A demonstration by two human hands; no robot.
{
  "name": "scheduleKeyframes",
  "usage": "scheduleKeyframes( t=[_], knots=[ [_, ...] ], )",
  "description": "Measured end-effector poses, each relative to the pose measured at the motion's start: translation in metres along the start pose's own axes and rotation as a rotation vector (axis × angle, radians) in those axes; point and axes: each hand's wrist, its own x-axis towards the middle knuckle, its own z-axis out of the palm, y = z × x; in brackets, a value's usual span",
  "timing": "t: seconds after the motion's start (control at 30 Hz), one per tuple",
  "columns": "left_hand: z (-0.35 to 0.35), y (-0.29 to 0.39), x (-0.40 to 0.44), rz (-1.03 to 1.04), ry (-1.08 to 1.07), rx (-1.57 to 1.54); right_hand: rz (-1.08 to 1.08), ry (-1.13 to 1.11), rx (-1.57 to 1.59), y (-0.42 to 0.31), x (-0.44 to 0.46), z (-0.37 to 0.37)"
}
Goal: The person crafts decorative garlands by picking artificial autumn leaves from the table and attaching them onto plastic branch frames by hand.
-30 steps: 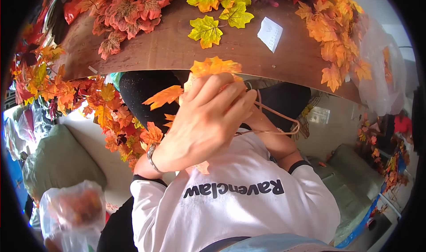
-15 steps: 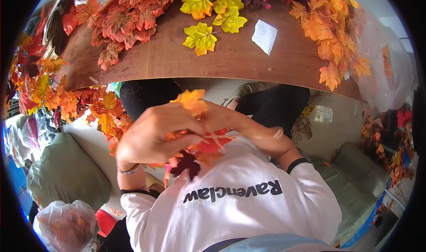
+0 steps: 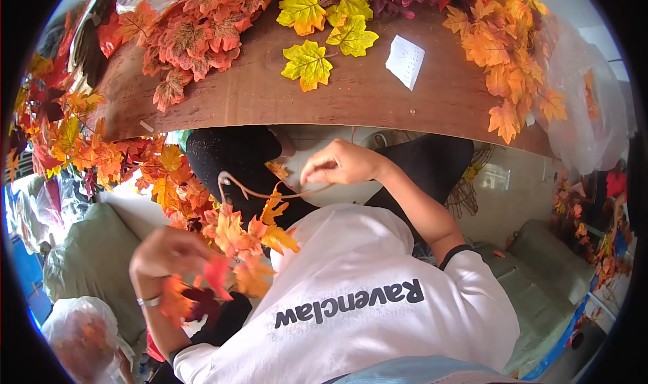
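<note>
A garland of artificial maple leaves [image 3: 229,232] in orange, red and dark red hangs over my lap, left of my white shirt. Its thin brown cord [image 3: 260,195] loops up and runs right to just under my right hand [image 3: 343,162]. That hand is closed, its fingers pinched at the cord's end. My left hand [image 3: 165,252], a bracelet on its wrist, is lower on the left and blurred. Its fingers look curled around the garland, partly hidden by leaves. A red leaf [image 3: 217,276] and dark red leaves beside it are smeared too.
The brown table [image 3: 256,107] ahead bears yellow leaves [image 3: 307,65], a red-orange leaf pile [image 3: 196,39], orange leaves [image 3: 496,53] and a paper slip [image 3: 405,62]. Another leaf garland [image 3: 101,154] hangs at the left. Green sacks [image 3: 101,252] and a plastic bag [image 3: 84,337] stand nearby.
My hands were together in front of my chest and have moved apart. The left went down and left with the leaves; the right is now at the cord's end, which stretches between them.
</note>
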Motion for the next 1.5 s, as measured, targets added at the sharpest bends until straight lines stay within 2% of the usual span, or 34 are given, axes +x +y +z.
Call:
scheduleKeyframes(
  t=[0.07, 0.13, 0.2, 0.27, 0.33, 0.4, 0.43, 0.53, 0.6, 0.67, 0.7, 0.77, 0.83, 0.87, 0.9, 0.97, 1.03, 1.13, 1.23, 1.33, 1.37, 1.4, 1.47, 1.5],
  knots=[
    [0.023, -0.038, 0.030, -0.153, -0.103, -0.115, 0.018, 0.201, -0.245, 0.034, 0.010, -0.005],
    [0.056, -0.077, 0.063, 0.027, -0.048, -0.629, 0.030, 0.354, -0.385, 0.073, 0.015, -0.006],
    [0.091, -0.104, 0.105, 0.350, 0.043, -1.102, 0.029, 0.453, -0.422, 0.111, 0.016, -0.004],
    [0.118, -0.101, 0.132, 0.404, 0.018, -1.222, 0.013, 0.545, -0.499, 0.145, 0.015, -0.006],
    [0.141, -0.088, 0.141, 0.258, -0.340, -1.422, 0.031, 0.596, -0.513, 0.156, 0.012, -0.008],
    [0.151, -0.064, 0.143, 0.106, -0.481, -1.385, 0.032, 0.694, -0.468, 0.164, 0.012, -0.007],
    [0.151, -0.060, 0.149, 0.145, -0.571, -1.289, 0.038, 0.737, -0.466, 0.165, 0.011, -0.008],
    [0.174, -0.068, 0.176, 0.299, -0.580, -1.261, 0.089, 0.794, -0.488, 0.177, 0.015, -0.010],
    [0.160, -0.037, 0.177, 0.340, -0.530, -1.275, 0.108, 0.800, -0.590, 0.180, 0.012, -0.011],
    [0.159, -0.030, 0.188, 0.465, -0.316, -1.316, 0.089, 0.791, -0.760, 0.168, 0.005, -0.002],
    [0.151, -0.033, 0.193, 0.476, -0.271, -1.261, 0.228, 0.684, -0.686, 0.153, -0.009, 0.001],
    [0.141, -0.022, 0.193, 0.470, -0.161, -1.225, 0.574, 0.033, -0.777, 0.105, -0.028, -0.011],
    [0.138, -0.023, 0.198, 0.478, -0.047, -1.183, 0.403, -0.207, -0.666, 0.044, -0.039, -0.022],
    [0.135, -0.022, 0.199, 0.460, -0.041, -1.201, 0.287, -0.156, -0.578, 0.020, -0.034, -0.031],
    [0.132, -0.018, 0.199, 0.443, -0.035, -1.216, 0.129, 0.034, -0.587, -0.005, -0.029, -0.042],
    [0.126, -0.008, 0.193, 0.433, -0.027, -1.228, -0.109, 0.441, -0.802, -0.024, -0.008, -0.063],
    [0.122, 0.001, 0.186, 0.443, -0.017, -1.206, -0.138, 0.706, -1.006, -0.022, 0.015, -0.083],
    [0.116, 0.001, 0.181, 0.478, 0.004, -1.178, -0.190, 0.738, -1.261, -0.006, 0.042, -0.108],
    [0.116, -0.004, 0.186, 0.563, 0.071, -1.190, -0.067, 0.652, -1.350, -0.002, 0.049, -0.117],
    [0.113, -0.003, 0.186, 0.593, 0.125, -1.165, -0.278, 0.764, -1.180, -0.014, 0.040, -0.117],
    [0.111, -0.002, 0.186, 0.614, 0.121, -1.145, -0.263, 0.810, -1.127, -0.033, 0.035, -0.110],
    [0.109, 0.001, 0.186, 0.628, 0.136, -1.116, -0.150, 0.859, -0.962, -0.051, 0.026, -0.099],
    [0.109, 0.009, 0.185, 0.632, 0.212, -1.070, -0.123, 0.902, -0.203, -0.062, 0.009, -0.083],
    [0.110, 0.013, 0.187, 0.637, 0.235, -1.038, -0.167, 0.811, 0.032, -0.061, -0.001, -0.077]
  ],
)
